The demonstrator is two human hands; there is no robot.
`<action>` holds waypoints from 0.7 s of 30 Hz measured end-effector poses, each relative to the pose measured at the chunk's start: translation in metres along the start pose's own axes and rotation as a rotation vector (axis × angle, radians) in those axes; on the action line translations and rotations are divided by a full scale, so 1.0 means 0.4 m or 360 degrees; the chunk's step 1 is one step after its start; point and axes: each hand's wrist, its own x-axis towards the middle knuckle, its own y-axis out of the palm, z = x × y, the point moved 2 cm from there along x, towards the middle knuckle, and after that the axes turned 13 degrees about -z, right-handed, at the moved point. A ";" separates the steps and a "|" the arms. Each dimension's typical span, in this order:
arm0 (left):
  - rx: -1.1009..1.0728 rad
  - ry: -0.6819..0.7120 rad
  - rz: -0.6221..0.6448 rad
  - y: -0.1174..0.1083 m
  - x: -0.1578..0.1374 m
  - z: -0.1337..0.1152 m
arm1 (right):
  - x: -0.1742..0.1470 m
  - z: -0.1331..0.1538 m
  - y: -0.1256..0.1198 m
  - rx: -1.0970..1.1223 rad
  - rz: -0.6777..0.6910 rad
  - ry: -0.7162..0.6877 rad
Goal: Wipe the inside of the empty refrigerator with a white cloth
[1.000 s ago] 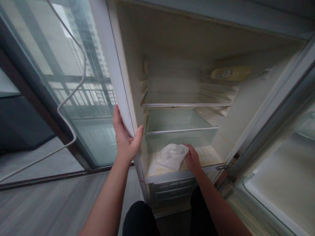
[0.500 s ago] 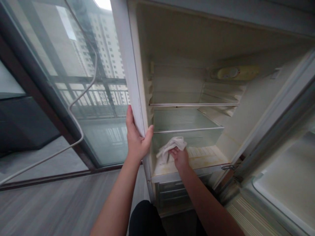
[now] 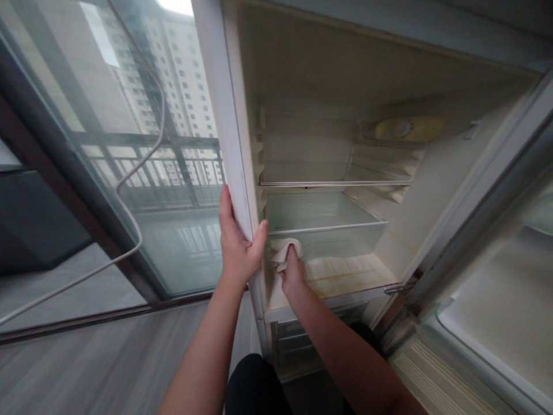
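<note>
My left hand (image 3: pixel 240 245) grips the left side wall of an open fridge (image 3: pixel 235 132), thumb on the inner edge and fingers along the outside. Inside the lower part, my right hand (image 3: pixel 294 274) is closed on a crumpled white cloth (image 3: pixel 285 249). The cloth is at the left of the compartment, in front of the glass panel. Yellowish stains mark the fridge floor (image 3: pixel 341 275) to the right of this hand. Above it run a lower glass shelf (image 3: pixel 311 213) and an upper shelf (image 3: pixel 337 184).
The fridge door (image 3: pixel 496 323) stands open at the right, its hinge (image 3: pixel 397 289) near the floor of the compartment. A yellowed control housing (image 3: pixel 406 128) is on the inner right wall. At the left, a white cable (image 3: pixel 137 227) hangs before a glass sliding door (image 3: pixel 181 248).
My right hand has moved left with the cloth, toward the compartment's left wall. The left hand keeps its hold on the fridge's side. The view has shifted slightly.
</note>
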 end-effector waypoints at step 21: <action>-0.0059 -0.0025 -0.0026 0.002 -0.002 0.005 | 0.378 0.472 -0.290 -0.0962 -0.1613 -0.1311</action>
